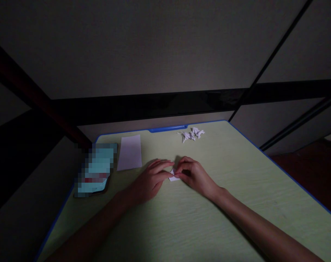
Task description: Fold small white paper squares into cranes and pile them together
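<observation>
A small folded piece of white paper (173, 177) lies on the pale green table (236, 189), pinched between both hands. My left hand (153, 178) presses its fingertips together on the paper's left side. My right hand (194, 173) curls its fingers over the paper's right side and hides part of it. Both hands rest on the tabletop near its middle.
A flat white paper sheet (129, 153) lies to the left of the hands. A blurred-out light blue object (95, 169) sits at the table's left edge. Several small folded white paper pieces (192, 134) are piled near the far edge, by a blue handle (168, 128).
</observation>
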`<control>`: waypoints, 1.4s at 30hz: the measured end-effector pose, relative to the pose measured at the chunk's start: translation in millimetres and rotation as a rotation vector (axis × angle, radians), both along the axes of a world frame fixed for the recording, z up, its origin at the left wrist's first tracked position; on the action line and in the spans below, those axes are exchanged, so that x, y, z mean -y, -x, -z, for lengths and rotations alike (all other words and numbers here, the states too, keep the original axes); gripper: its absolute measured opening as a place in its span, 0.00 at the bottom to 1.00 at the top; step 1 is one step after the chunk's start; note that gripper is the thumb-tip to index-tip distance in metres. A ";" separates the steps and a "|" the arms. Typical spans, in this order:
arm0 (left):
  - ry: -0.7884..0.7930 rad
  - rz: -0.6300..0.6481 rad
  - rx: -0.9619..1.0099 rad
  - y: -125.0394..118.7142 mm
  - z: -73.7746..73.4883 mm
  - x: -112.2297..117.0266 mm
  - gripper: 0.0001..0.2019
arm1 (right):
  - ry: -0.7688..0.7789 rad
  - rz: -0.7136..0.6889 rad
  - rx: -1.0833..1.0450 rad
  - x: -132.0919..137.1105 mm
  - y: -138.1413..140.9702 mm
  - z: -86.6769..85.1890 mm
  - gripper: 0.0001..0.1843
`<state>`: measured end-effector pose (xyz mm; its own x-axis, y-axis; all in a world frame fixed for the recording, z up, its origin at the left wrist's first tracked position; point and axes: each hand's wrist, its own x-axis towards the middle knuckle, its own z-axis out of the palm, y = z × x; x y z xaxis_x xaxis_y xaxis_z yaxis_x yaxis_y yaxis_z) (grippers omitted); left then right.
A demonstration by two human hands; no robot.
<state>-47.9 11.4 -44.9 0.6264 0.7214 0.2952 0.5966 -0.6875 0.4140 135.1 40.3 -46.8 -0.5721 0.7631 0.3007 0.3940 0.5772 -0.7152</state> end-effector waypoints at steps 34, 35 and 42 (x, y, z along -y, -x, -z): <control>0.565 -0.322 0.236 -25.9 -6.1 -27.2 0.03 | 0.193 -0.150 0.199 -19.2 0.9 -16.8 0.05; 0.565 -0.320 0.222 -26.2 -5.5 -28.6 0.04 | 0.195 -0.165 0.213 -20.3 1.6 -18.2 0.05; 0.560 -0.315 0.127 -29.0 -6.6 -35.2 0.03 | 0.212 -0.237 0.258 -25.7 3.9 -22.7 0.06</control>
